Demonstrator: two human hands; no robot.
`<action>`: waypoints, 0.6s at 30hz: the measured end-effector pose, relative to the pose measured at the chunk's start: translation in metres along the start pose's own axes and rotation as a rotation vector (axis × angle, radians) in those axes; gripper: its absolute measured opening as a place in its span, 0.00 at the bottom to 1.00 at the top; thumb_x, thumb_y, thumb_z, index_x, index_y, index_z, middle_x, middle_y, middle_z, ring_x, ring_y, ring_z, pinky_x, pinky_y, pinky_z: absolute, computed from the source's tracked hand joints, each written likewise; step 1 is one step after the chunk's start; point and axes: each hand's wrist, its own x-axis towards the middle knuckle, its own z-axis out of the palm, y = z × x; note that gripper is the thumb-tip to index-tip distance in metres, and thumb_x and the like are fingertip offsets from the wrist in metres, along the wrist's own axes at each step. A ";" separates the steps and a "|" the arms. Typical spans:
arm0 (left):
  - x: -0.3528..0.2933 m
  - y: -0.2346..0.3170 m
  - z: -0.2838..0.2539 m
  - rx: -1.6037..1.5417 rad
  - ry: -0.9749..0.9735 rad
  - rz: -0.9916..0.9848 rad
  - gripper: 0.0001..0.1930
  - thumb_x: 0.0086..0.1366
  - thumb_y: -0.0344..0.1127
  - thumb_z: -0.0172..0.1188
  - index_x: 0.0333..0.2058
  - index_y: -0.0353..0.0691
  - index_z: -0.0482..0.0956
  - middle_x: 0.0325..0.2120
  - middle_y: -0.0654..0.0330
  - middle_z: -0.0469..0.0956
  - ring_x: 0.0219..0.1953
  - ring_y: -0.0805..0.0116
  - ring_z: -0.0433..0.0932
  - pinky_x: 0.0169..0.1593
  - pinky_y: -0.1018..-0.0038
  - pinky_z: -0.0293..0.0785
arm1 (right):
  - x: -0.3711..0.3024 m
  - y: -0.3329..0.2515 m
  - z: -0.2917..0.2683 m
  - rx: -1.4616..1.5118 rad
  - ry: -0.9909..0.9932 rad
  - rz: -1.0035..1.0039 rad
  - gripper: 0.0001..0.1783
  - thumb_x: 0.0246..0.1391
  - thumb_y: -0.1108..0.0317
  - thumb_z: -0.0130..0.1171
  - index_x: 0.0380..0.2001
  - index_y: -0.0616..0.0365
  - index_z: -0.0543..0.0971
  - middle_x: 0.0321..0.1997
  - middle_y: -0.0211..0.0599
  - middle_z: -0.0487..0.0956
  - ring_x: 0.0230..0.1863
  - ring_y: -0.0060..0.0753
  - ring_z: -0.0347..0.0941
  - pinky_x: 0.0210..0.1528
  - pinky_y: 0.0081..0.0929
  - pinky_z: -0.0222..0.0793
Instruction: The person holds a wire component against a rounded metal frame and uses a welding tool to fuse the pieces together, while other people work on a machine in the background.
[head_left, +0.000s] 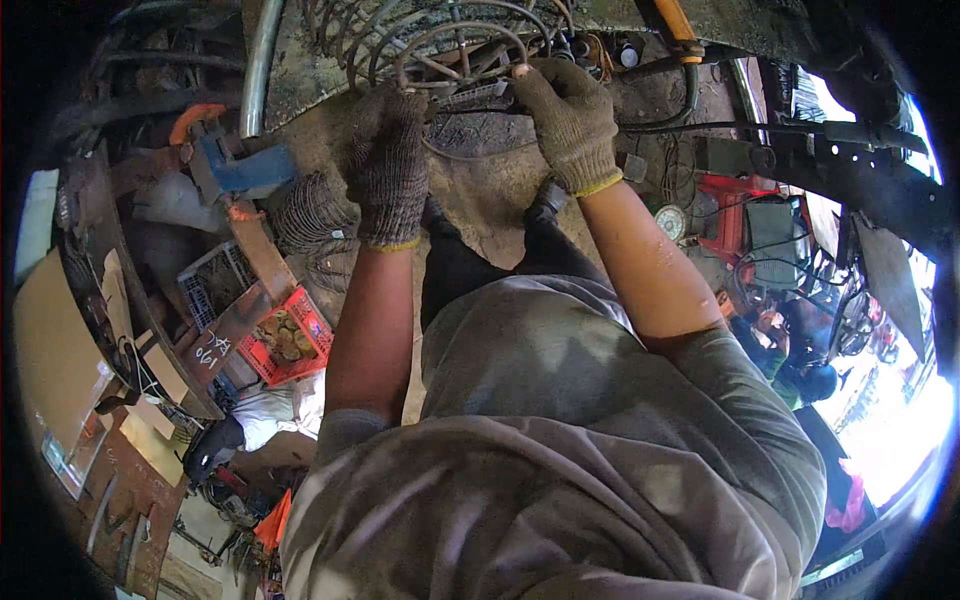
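Note:
A spring-like coil of thick metal rod (462, 27) extends away from me at the top centre. Both hands wear grey-brown knitted gloves with yellow cuffs. My left hand (388, 165) is closed on the near left side of the coil's nearest ring. On the right side of that ring, my right hand (572, 125) is closed too, its thumb pressed against the rod near the rod's bend. The coil's far loops run over a worn, dirty work surface (300, 62), and the gloves hide the parts of the ring they grip.
At left are a blue metal clamp (250, 168), stacked wire coils (308, 215) and a red plastic crate (318, 335). An upright metal pipe (262, 70) stands past them. To the right are a round dial (671, 222), a red stool (722, 235) and another person (800, 380).

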 end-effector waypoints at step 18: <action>-0.009 0.051 -0.009 0.597 -0.211 0.022 0.25 0.75 0.41 0.36 0.66 0.37 0.60 0.66 0.51 0.62 0.68 0.59 0.59 0.72 0.60 0.49 | 0.004 0.005 -0.006 -0.083 -0.001 -0.038 0.20 0.54 0.49 0.65 0.33 0.58 0.85 0.29 0.38 0.85 0.31 0.32 0.81 0.38 0.29 0.74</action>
